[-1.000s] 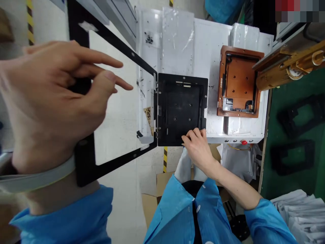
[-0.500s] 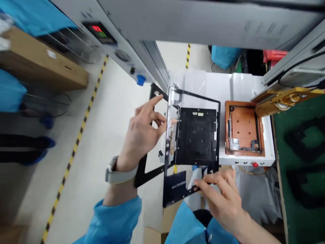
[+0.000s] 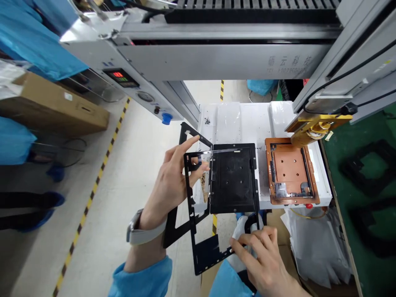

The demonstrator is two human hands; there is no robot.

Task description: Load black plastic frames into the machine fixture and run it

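Note:
My right hand [image 3: 260, 253] pinches the lower right edge of a thin black rectangular frame [image 3: 192, 222], which is tilted in the air and seems to hold a clear pane. My left hand [image 3: 173, 181] is behind the frame's upper left side, index finger stretched out and thumb apart; any contact there is hard to make out. Beyond that hand stands a wider black frame [image 3: 176, 237], raised beside a black fixture plate [image 3: 233, 177]. The held frame partly overlaps the plate. To the right, an orange-brown fixture [image 3: 289, 165] carries a dark-edged rectangular part.
A grey machine beam [image 3: 216, 62] spans above the white machine bed [image 3: 253, 119]. A brass-coloured cylinder [image 3: 300, 138] juts over the orange-brown fixture. More black frames [image 3: 371, 165] lie on the green surface at right. Clear plastic sheets [image 3: 312, 243] hang below; a cardboard box [image 3: 58, 103] stands left.
The held frame has shifted left and its tilt has changed, with its left edge now crossing in front of my left fingers. My right hand keeps its grip. The camera view has also shifted.

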